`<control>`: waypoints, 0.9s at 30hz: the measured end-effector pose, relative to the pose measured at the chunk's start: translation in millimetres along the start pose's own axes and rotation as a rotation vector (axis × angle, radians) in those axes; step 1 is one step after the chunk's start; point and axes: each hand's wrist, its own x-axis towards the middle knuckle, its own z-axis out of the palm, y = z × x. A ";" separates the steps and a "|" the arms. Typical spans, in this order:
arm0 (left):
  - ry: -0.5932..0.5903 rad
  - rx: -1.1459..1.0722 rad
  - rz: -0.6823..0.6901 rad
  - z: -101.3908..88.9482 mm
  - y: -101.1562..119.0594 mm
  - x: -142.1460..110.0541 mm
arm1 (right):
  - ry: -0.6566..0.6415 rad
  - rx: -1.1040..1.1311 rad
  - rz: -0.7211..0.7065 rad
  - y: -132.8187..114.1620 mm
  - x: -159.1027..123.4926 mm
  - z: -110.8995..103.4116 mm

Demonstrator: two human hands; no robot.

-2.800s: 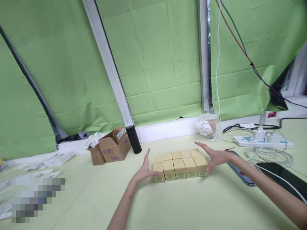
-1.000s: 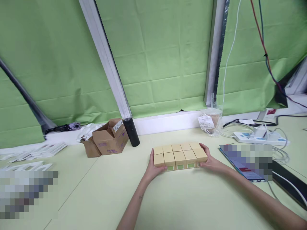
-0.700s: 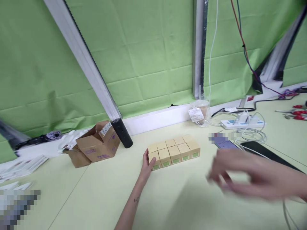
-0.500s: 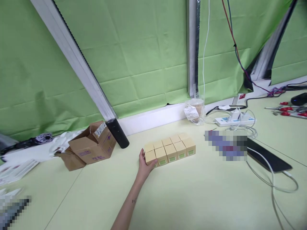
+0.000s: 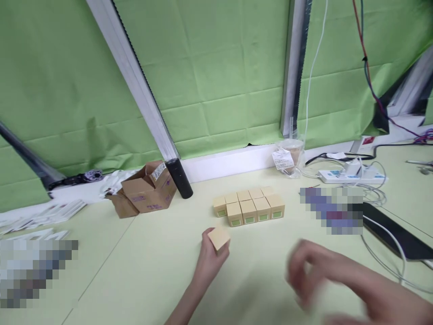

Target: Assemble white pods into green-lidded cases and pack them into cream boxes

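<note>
My left hand (image 5: 213, 257) is closed around a small tan cardboard box (image 5: 219, 238), holding it in front of the group. Its plain top faces up, and my fingers cover the lower sides. Behind it, several matching small boxes (image 5: 248, 210) stand in two rows touching each other, with green labels on their front faces. The front row's left end has a gap, so one back-row box (image 5: 221, 207) shows its label there. My right hand (image 5: 306, 271) is over the table at the right, blurred by motion. Its fingers are bent and apart, with nothing visible between them.
At the back left are an open brown carton (image 5: 152, 192) and a black cylinder (image 5: 180, 178). A bagged cup (image 5: 289, 155) stands by the wall. To the right lie a power strip (image 5: 352, 176), cables and a flat black object (image 5: 395, 230). White frames (image 5: 43, 214) lie far left.
My left hand has taken the front-left box out of the group and drawn it nearer. My right hand has come into view from the right. The view has shifted left.
</note>
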 end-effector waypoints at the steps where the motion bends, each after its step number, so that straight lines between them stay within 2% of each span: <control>1: -0.038 0.017 0.049 -0.2 10.8 -4.8 | -0.122 0.018 0.090 7.6 11.8 -0.1; 4: -0.139 0.073 0.210 7.5 41.8 -8.2 | -0.037 0.057 0.283 40.0 44.5 16.9; 6: -0.201 0.166 0.353 17.9 55.4 -4.8 | 0.030 0.111 0.335 61.8 55.2 33.3; 9: -0.261 0.337 0.516 34.0 62.4 2.1 | 0.158 0.116 0.280 85.0 56.8 47.7; 12: -0.296 0.362 0.542 42.4 60.7 7.4 | 0.210 0.073 0.235 97.2 52.2 48.6; 16: -0.398 0.334 0.594 41.3 57.8 10.1 | 0.215 0.070 0.213 103.3 48.0 45.6; 21: -0.433 0.297 0.546 32.8 53.9 8.4 | 0.193 0.002 0.163 102.6 46.7 38.5; 25: -0.346 0.246 0.308 21.9 50.1 11.3 | 0.230 -0.040 0.173 106.2 44.3 28.3; 27: -0.347 0.226 0.252 17.2 48.9 13.1 | 0.211 -0.100 0.145 109.8 43.5 26.9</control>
